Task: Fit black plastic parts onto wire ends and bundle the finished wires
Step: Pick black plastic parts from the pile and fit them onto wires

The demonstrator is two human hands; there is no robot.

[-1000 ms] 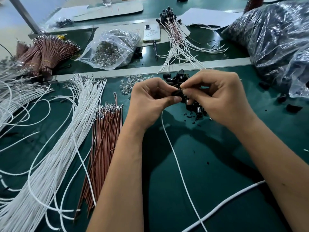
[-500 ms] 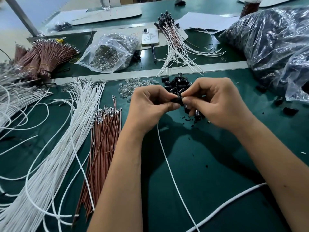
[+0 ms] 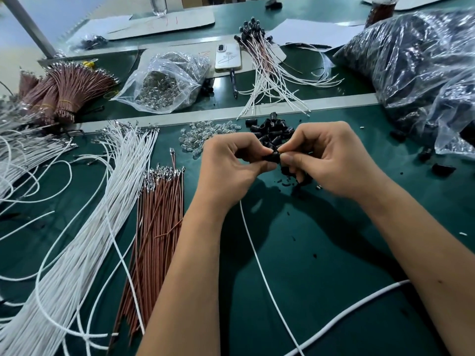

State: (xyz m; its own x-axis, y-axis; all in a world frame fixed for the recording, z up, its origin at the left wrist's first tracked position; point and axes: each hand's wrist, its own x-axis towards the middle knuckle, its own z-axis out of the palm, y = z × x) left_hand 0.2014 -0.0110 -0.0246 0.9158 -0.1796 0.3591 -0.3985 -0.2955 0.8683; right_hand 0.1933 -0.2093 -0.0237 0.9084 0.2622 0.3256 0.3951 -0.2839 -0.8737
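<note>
both hands were closed: the left hand (image 3: 231, 163) pinched the white wire (image 3: 259, 265), the right hand (image 3: 331, 160) the black part (image 3: 273, 157); pushing straight seemed best.

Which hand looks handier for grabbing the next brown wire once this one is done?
Probably the left hand: the loose brown wires lie just beside its forearm. The right hand sits farther off, nearer the black parts pile.

Bare green mat (image 3: 321, 253) lies open near; black parts (image 3: 272, 129) and white wires (image 3: 84, 227) crowd elsewhere.
</note>
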